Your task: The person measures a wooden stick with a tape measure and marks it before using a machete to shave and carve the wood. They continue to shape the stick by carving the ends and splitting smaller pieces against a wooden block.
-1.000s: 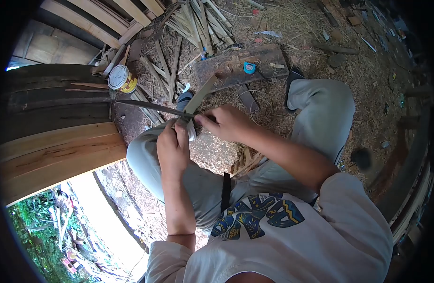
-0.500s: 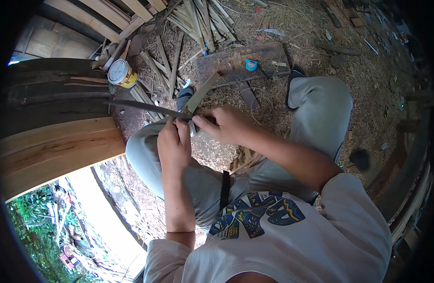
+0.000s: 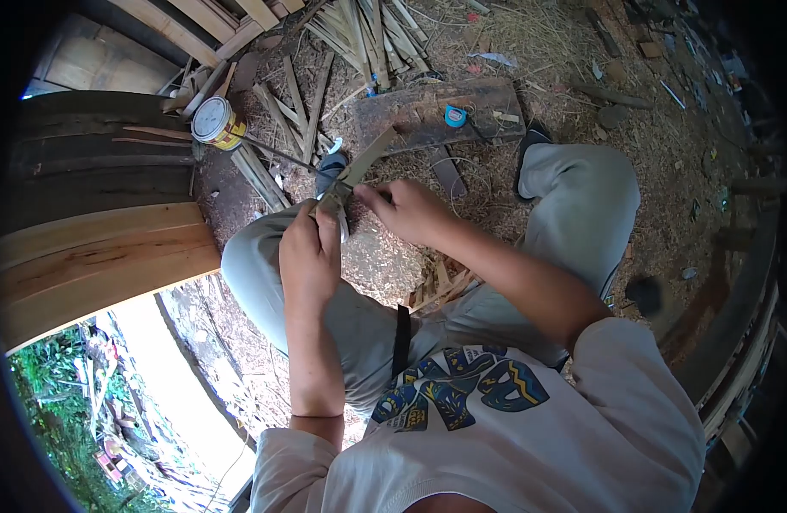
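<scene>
My left hand [image 3: 310, 252] is closed, pinching the lower end of a flat pale wooden slat [image 3: 372, 156] that points up and away over my foot. Close beside it my right hand [image 3: 415, 214] is curled shut at the near end of a long, thin dark blade [image 3: 282, 156]. That blade runs off to the upper left, crosses the slat just ahead of my fingers and looks nearly edge-on. Its handle is hidden by my right hand. Both hands are above the ground between my bent knees.
A dark board [image 3: 393, 115] on the ground bears a blue tape measure [image 3: 455, 116]. A yellow paint bucket [image 3: 218, 124] stands at left near wooden planks [image 3: 111, 244]. Thin wood strips [image 3: 372, 38] lie piled at the back. Shavings cover the ground; offcuts [image 3: 440, 282] lie between my legs.
The dark blade has swung its far end upward, towards the bucket, and turned to look thinner. My left hand has shifted slightly left and down. The slat has barely moved.
</scene>
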`<state>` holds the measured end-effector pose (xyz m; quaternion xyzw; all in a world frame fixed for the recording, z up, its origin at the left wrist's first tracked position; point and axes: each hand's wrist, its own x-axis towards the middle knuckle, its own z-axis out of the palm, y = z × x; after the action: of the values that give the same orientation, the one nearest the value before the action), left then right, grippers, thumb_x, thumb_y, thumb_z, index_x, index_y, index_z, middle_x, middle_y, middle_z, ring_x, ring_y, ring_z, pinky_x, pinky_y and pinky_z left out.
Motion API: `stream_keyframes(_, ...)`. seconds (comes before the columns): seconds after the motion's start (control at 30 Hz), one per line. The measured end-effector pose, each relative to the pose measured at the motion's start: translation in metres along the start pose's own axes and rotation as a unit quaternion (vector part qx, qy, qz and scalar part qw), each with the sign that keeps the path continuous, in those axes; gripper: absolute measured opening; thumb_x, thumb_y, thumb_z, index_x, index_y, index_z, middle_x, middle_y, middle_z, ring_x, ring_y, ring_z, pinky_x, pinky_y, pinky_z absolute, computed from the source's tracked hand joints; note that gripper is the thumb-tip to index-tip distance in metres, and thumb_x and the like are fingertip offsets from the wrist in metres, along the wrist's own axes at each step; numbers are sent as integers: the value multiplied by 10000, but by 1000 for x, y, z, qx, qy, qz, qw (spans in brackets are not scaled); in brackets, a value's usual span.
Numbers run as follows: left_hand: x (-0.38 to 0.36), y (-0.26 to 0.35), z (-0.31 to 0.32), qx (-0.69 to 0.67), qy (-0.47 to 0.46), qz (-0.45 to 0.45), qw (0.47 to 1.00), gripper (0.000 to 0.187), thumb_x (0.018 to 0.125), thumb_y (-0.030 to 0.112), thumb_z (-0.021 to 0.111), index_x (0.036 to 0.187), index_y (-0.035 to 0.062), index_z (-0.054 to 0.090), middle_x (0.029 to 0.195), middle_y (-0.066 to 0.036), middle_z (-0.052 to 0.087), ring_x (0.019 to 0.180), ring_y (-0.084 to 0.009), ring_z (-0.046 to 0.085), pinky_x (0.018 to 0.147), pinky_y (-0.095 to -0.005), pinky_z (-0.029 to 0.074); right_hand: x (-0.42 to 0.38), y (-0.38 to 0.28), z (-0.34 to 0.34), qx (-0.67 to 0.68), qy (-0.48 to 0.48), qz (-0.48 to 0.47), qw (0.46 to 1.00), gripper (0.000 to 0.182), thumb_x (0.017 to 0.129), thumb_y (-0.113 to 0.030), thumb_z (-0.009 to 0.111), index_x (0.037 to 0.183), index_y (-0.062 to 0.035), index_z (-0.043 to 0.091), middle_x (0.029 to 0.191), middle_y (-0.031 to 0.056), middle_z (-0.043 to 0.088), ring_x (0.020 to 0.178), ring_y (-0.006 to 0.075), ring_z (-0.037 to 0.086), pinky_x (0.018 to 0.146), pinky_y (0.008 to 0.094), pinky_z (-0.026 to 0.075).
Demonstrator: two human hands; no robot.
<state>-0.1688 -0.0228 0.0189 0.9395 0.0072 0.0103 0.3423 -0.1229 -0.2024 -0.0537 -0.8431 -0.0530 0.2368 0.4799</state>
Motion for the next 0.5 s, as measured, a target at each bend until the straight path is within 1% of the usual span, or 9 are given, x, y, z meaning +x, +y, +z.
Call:
stream_keyframes(0.07, 2, -3, 0, 2, 18, 1, 1000, 378, 1066, 280, 515, 1030, -67, 661, 782, -295, 650, 773, -501, 646, 696, -530, 495, -3, -1, -2, -6, 21, -69, 997, 526, 1051, -538, 536, 1046, -76, 789, 659, 169, 664, 618, 334, 683, 597, 444, 489)
stream_keyframes(0.1, 2, -1, 0, 1, 19, 0, 1000, 378, 1066, 280, 515, 1030, -67, 661, 782, -295, 650, 773, -501, 646, 696, -530, 495, -5, 1, -2, -7, 19, -70, 997, 526, 1051, -538, 536, 1046, -76, 789, 659, 169, 664, 618, 334, 683, 597, 444, 489)
stream_keyframes(0.17, -2, 7, -2, 15, 22, 33, 999, 400, 1066, 297, 516, 1080, -69, 677, 778, -287, 660, 782, -494, 657, 712, -526, 504, -12, 6, -1, 30, 35, -133, 990, 640, 1016, -621, 529, 905, -47, 788, 705, 183, 711, 698, 380, 729, 652, 479, 558)
stream_keyframes(0.2, -3, 6, -2, 14, 23, 28, 999, 400, 1066, 297, 516, 1080, -69, 677, 778, -287, 660, 782, -494, 657, 712, -526, 504, -8, 9, 2, 29, 31, -132, 990, 640, 1016, -621, 529, 905, -47, 788, 705, 183, 711, 698, 380, 729, 652, 479, 558)
stream_keyframes(0.27, -3, 5, -3, 2, 10, 6, 1000, 404, 1066, 302, 519, 1068, -69, 679, 768, -279, 660, 784, -492, 658, 715, -537, 501, 4, 17, 5, 27, 5, -13, 1000, 620, 1022, -602, 529, 918, -50, 792, 705, 179, 712, 700, 379, 728, 655, 478, 555)
stream_keyframes(0.3, -2, 5, -6, 2, 12, 7, 1000, 404, 1066, 302, 519, 1068, -69, 679, 768, -279, 660, 784, -492, 658, 715, -537, 501, 0, 5, 1, -4, 13, -5, 1000, 611, 1020, -606, 528, 938, -64, 797, 710, 171, 715, 700, 379, 728, 652, 479, 552)
stream_keyframes(0.4, 1, 5, -9, -8, -11, -27, 1000, 404, 1066, 296, 519, 1065, -74, 682, 775, -279, 664, 792, -493, 659, 716, -537, 500, -9, 0, -5, -12, 1, -68, 998, 606, 1017, -617, 531, 959, -78, 802, 715, 172, 718, 704, 378, 730, 652, 476, 553)
stream_keyframes(0.47, -3, 4, -3, 11, 30, 52, 998, 424, 1070, 301, 505, 1055, -85, 679, 759, -278, 657, 789, -494, 657, 713, -525, 502, -7, 14, 2, -2, 7, -70, 998, 603, 1014, -619, 531, 963, -83, 803, 718, 174, 717, 706, 380, 729, 654, 478, 552)
stream_keyframes(0.5, -5, 3, -3, 10, 30, 49, 998, 424, 1070, 301, 505, 1055, -85, 679, 759, -278, 657, 789, -494, 657, 713, -525, 502, -7, 18, 5, 8, 16, -73, 997, 600, 1012, -621, 531, 967, -89, 804, 720, 177, 717, 708, 382, 728, 656, 481, 552)
